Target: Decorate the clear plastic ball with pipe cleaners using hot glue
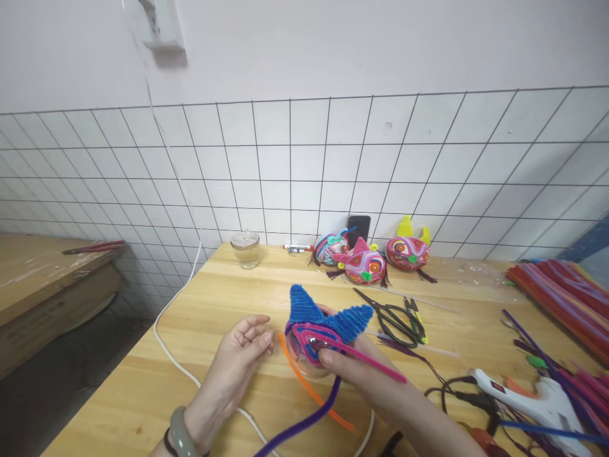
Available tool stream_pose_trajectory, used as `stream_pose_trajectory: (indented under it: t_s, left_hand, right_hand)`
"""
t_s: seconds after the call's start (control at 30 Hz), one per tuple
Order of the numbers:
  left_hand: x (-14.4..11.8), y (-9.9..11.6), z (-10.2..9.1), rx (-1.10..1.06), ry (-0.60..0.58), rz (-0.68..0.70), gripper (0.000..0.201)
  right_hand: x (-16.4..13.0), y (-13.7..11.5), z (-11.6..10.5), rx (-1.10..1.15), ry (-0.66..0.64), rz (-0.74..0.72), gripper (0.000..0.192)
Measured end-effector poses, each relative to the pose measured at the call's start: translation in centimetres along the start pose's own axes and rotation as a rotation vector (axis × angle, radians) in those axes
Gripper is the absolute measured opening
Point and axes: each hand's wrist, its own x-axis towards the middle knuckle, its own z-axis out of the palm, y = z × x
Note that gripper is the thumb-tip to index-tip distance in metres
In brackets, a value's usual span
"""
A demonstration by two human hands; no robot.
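Nearest the camera, a purple pipe cleaner (304, 422) and an orange pipe cleaner (309, 388) are seen trailing over the light wooden worktop (157, 374) from a half-made craft ball (316, 339). The ball is clear, partly wrapped in pink and purple strands, and is topped by two blue ears (328, 311) wound from pipe cleaner. It is held up just above the worktop, near its front edge. The right hand (354, 368) is closed on the ball from below and behind, with the thumb pressed on its front; a pink pipe cleaner (366, 362) runs out across that hand. The left hand (240, 355) is open, palm turned toward the ball, fingers loosely curled, just beside it and holding nothing; whether the fingertips touch the ball cannot be told. A grey-green bangle (181, 435) is worn on the left wrist.

Behind the ball, black scissors (392, 314) lie flat. Farther back, three finished ornaments (364, 263) are lined up near a wire grid panel (304, 171), with a dark phone (358, 228) propped behind them and a small glass jar (245, 249) to the left. A white glue gun (533, 397) lies at the right front, and a bundle of red and pink pipe cleaners (561, 298) is stacked along the right edge. A white cable (166, 343) runs over the left side.
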Motion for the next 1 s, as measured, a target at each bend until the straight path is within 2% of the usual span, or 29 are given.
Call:
stream_pose_trajectory:
  t_s: [0.13,0.23,0.47,0.53,0.73,1.0]
  left_hand:
    - [0.03,0.01,-0.03,-0.011,-0.012,-0.013,0.028]
    - [0.06,0.04,0.03,-0.015,-0.027,-0.013,0.027]
    - [0.3,-0.12,-0.01,-0.002,-0.017,-0.022,0.035]
    - [0.35,-0.18,-0.07,0.044,-0.006,-0.038,0.039]
    - [0.36,-0.22,-0.24,0.137,0.02,-0.024,0.034]
    - [0.2,-0.15,-0.01,0.16,0.017,-0.037,0.03]
  right_hand:
    - [0.03,0.66,-0.4,0.005,0.009,0.011,0.06]
    - [0.03,0.75,-0.51,0.0,0.014,-0.006,0.061]
    - [0.25,0.15,-0.39,-0.029,-0.062,-0.05,0.033]
    - [0.37,0.16,-0.5,-0.024,-0.067,-0.06,0.038]
    - [0.51,0.44,-0.82,0.008,-0.042,-0.023,0.074]
    - [0.2,0.0,-0.47,-0.008,-0.028,-0.031,0.067]
